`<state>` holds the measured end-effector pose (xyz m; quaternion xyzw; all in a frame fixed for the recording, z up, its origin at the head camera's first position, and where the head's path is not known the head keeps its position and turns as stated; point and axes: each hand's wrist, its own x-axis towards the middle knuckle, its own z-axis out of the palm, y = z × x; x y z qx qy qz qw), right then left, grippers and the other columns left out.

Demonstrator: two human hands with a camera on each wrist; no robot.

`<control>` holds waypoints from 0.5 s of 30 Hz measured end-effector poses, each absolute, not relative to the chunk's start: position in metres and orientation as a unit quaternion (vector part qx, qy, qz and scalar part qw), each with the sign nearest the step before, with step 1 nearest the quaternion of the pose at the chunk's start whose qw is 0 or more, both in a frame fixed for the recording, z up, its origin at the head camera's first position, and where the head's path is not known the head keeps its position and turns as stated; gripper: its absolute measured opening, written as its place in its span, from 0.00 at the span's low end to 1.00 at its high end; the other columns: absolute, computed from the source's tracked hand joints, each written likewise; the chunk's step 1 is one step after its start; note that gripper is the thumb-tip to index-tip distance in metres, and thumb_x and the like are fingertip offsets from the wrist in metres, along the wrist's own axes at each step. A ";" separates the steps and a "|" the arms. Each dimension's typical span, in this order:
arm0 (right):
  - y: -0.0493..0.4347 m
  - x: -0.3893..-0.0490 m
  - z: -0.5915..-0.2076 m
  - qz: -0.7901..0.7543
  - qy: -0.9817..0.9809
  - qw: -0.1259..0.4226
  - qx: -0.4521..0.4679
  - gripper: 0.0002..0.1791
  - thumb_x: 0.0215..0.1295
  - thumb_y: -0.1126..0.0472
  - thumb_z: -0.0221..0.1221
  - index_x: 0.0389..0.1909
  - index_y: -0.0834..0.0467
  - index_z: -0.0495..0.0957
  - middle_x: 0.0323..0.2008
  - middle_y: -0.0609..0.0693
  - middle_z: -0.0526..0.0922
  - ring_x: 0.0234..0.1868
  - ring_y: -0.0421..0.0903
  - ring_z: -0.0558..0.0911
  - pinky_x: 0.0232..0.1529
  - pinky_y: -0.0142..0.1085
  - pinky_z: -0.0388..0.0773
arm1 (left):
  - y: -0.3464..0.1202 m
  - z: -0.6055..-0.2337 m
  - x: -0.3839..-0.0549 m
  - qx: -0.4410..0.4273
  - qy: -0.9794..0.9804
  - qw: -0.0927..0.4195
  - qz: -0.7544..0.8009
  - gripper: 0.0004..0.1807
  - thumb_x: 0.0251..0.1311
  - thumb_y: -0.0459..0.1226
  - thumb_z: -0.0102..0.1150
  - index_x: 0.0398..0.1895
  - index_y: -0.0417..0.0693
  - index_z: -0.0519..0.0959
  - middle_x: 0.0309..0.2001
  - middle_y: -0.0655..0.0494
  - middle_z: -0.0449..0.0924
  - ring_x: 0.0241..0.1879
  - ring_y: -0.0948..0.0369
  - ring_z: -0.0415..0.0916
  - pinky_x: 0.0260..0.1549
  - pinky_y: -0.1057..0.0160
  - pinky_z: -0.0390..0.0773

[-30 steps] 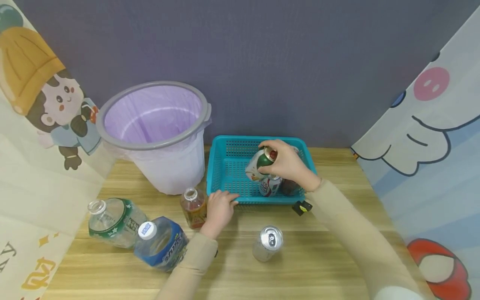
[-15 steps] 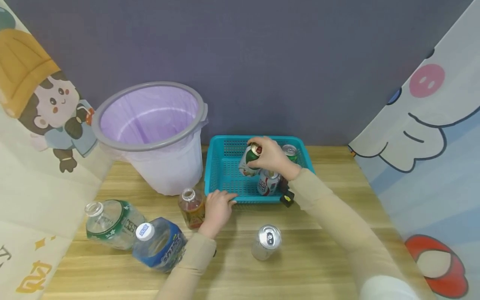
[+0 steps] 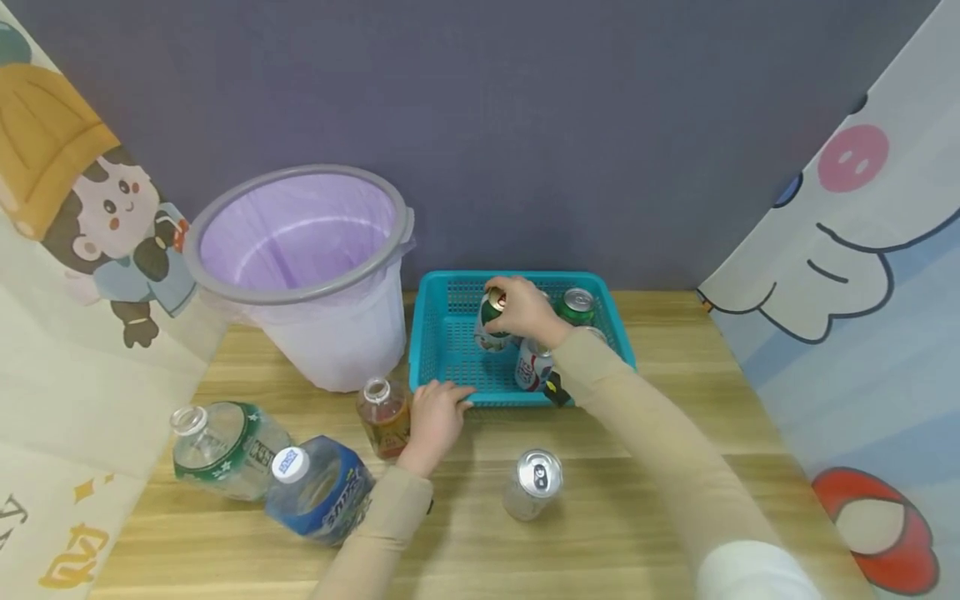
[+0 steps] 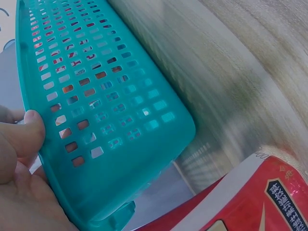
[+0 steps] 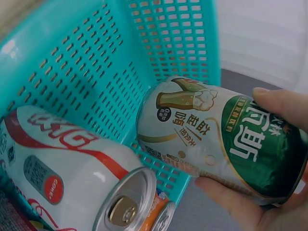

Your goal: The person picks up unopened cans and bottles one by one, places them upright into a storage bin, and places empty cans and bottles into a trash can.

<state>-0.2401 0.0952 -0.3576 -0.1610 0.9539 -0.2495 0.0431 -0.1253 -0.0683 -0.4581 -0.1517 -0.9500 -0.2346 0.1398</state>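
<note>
My right hand (image 3: 527, 311) grips a green-and-white drink can (image 5: 192, 132) by its upper part, thumb on one side and fingers on the other. In the head view that can stands almost upright inside the left half of the teal basket (image 3: 422, 333). Beside it is a white-and-red Coke can (image 5: 72, 144); a green can (image 3: 577, 307) stands at the basket's back right. My left hand (image 3: 437, 421) holds the basket's front rim near the left corner, with the thumb (image 4: 34, 127) against the rim in the left wrist view.
A lined bin (image 3: 337, 333) stands behind and left of the basket. An amber-brown bottle (image 3: 386, 421), a blue-labelled bottle (image 3: 322, 492) and a green-labelled bottle (image 3: 228, 450) are at the left. In front of the basket stands a silver can (image 3: 531, 487).
My right hand has carried the green-and-white can leftward within the basket, and the can has come from tilted to nearly upright. My left hand stays on the rim.
</note>
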 end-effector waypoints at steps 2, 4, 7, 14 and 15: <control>0.094 -0.242 -0.359 -0.246 0.955 0.046 -0.157 0.35 0.50 0.56 0.70 0.61 0.56 0.70 0.52 0.56 0.75 0.50 0.52 0.76 0.46 0.44 0.77 | -0.068 -0.458 -0.125 -0.152 -0.949 0.140 -0.236 0.11 0.52 0.37 0.66 0.40 0.52 0.86 0.33 0.55 0.84 0.31 0.58 0.73 0.38 0.58 0.69; 0.093 -0.244 -0.359 -0.246 0.956 0.050 -0.151 0.36 0.50 0.57 0.70 0.62 0.57 0.70 0.52 0.57 0.75 0.51 0.53 0.75 0.46 0.44 0.77 | -0.068 -0.458 -0.125 -0.152 -0.949 0.140 -0.237 0.11 0.52 0.37 0.66 0.40 0.52 0.86 0.33 0.54 0.84 0.31 0.57 0.73 0.38 0.58 0.69; 0.092 -0.246 -0.360 -0.238 0.960 0.051 -0.142 0.36 0.50 0.56 0.71 0.62 0.56 0.70 0.52 0.56 0.75 0.51 0.53 0.75 0.46 0.45 0.76 | -0.068 -0.458 -0.124 -0.154 -0.948 0.145 -0.238 0.10 0.52 0.37 0.66 0.40 0.52 0.86 0.33 0.54 0.84 0.31 0.57 0.73 0.38 0.58 0.69; 0.090 -0.252 -0.370 -0.213 0.966 0.058 -0.137 0.36 0.51 0.55 0.70 0.61 0.56 0.70 0.51 0.56 0.75 0.49 0.51 0.75 0.45 0.44 0.77 | -0.068 -0.458 -0.124 -0.155 -0.947 0.152 -0.235 0.10 0.52 0.38 0.66 0.39 0.52 0.86 0.32 0.55 0.84 0.30 0.57 0.73 0.37 0.57 0.69; 0.090 -0.253 -0.372 -0.211 0.966 0.058 -0.137 0.36 0.51 0.55 0.70 0.61 0.57 0.70 0.51 0.56 0.75 0.49 0.51 0.75 0.45 0.44 0.77 | -0.068 -0.458 -0.124 -0.155 -0.947 0.153 -0.237 0.10 0.52 0.37 0.66 0.39 0.52 0.86 0.32 0.54 0.84 0.30 0.57 0.73 0.37 0.57 0.69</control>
